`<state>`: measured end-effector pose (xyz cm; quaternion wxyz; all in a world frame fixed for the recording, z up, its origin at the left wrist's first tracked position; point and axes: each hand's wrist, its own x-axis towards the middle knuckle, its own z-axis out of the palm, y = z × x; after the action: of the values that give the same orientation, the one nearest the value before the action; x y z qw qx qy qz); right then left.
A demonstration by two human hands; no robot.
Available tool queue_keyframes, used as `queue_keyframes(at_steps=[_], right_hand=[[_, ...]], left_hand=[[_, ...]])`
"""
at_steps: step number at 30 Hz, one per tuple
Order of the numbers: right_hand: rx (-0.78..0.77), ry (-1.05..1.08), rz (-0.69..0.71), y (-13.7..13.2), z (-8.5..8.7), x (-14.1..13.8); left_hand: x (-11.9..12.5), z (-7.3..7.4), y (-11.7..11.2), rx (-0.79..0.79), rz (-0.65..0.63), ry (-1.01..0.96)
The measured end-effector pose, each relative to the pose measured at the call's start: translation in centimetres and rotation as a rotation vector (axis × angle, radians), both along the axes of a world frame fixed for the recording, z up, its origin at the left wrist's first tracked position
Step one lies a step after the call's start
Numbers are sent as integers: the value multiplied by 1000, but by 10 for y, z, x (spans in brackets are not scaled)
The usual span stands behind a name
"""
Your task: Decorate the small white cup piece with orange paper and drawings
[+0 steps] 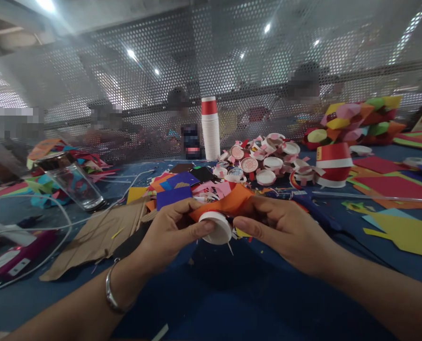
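Between my hands, over the near middle of the blue table, are a small white paper cup bottom and a sheet of orange paper lying against its far side. My left hand is closed on both, its thumb pressed on the white rim and its fingers behind the paper. My right hand pinches the right end of the orange paper; its thumb is near the cup bottom's right edge, and some of its fingers are hidden behind the paper.
Behind lie a heap of cut cup bottoms, a stack of paper cups and a red-and-white cup. Leftward are cardboard, a glass bottle and a cable with a magenta device. Coloured paper lies right, before a perforated screen.
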<state>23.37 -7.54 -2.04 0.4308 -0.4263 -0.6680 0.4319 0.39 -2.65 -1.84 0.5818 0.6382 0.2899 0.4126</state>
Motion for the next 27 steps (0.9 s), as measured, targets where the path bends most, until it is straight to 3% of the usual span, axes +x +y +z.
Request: queue_keyframes(at_steps=[17,22,27], right_hand=[[15,-3,-4,-1,0,1],[-3,19,7,-1,0,1],[-5,53,13,-1,3,1]], left_hand=[[2,3,-5,79,-23,3],[1,4,-5,-84,17,-74],[0,8,-6,-199,-73,-59]])
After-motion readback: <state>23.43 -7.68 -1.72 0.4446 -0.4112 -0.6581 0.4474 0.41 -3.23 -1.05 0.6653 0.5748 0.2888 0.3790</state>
